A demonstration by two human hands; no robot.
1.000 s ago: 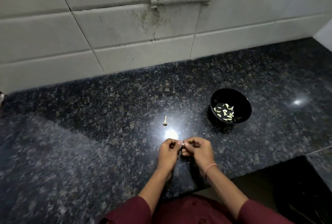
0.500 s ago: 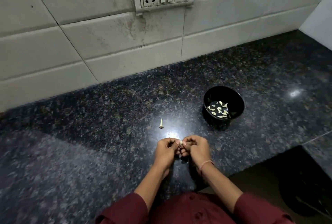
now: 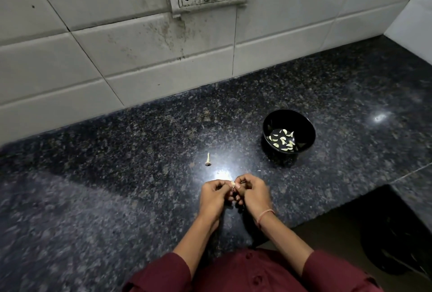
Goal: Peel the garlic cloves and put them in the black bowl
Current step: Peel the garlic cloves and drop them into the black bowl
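Pinching one garlic clove (image 3: 232, 184) between our left hand (image 3: 214, 198) and right hand (image 3: 253, 194), fingers curled on it, left of the black bowl (image 3: 302, 124), peeled cloves (image 3: 282, 140) inside that bowl, garlic stem (image 3: 208, 160) also to its left

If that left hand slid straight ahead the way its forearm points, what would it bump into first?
Likely nothing close. The left hand, pinching a clove with the right hand, aims between the stem and the bowl, over counter to the wall. Depth is unclear, though.
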